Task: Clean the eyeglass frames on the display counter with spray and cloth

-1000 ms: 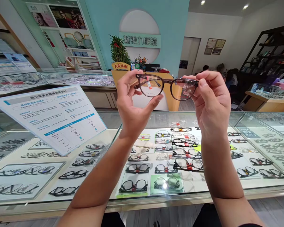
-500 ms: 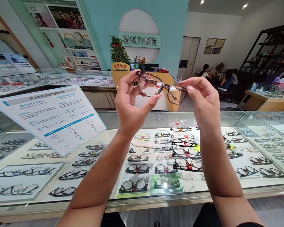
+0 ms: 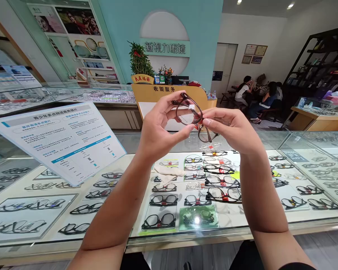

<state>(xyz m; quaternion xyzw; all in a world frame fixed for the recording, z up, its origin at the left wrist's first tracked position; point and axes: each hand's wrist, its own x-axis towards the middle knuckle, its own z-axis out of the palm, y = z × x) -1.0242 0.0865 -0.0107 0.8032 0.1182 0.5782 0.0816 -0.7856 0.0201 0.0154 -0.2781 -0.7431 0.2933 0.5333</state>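
A pair of dark brown eyeglasses [image 3: 189, 115] is held up over the glass display counter, tilted with its right lens lower. My left hand [image 3: 162, 129] is closed on its left side, fingers behind the rim and thumb at the lower edge. My right hand [image 3: 232, 127] pinches the frame near the bridge, where a small red tag partly shows. The fingers hide part of the temples. Below, rows of eyeglasses [image 3: 219, 169] lie inside the counter, many with red tags. A pale cloth [image 3: 169, 171] is seen below my hands.
A printed sheet [image 3: 64, 138] stands tilted on the left of the glass counter [image 3: 146, 240]. Beyond it is a wooden reception desk [image 3: 142, 93] with a plant [image 3: 141, 60]. Several people [image 3: 266, 97] sit at the back right. A side counter [image 3: 307, 120] stands at right.
The eyeglasses have turned and tilted, and their right lens is lower. My right hand has moved left and down from the right end of the frame toward the bridge. My left hand keeps its hold.
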